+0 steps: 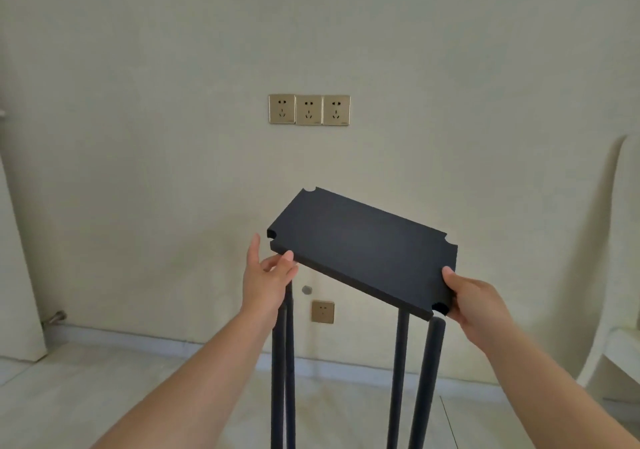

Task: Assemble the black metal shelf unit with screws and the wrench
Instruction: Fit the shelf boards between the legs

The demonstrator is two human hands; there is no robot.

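Beige wall behind, four black poles (401, 372) standing upright
Left hand (268, 280) and right hand (474, 301) are gripping the notched shelf board (363, 251), tilted, not yet seated or screwed

Black rectangular shelf panel (363, 251), corners notched, tilted, held above four upright black poles (401, 362); not seated on them.

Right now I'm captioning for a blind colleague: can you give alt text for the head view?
Two hands hold a black shelf panel tilted above four upright black poles; the left hand pinches its near-left edge and the right hand grips its near-right corner. Behind, a pale wall carries three gold sockets.
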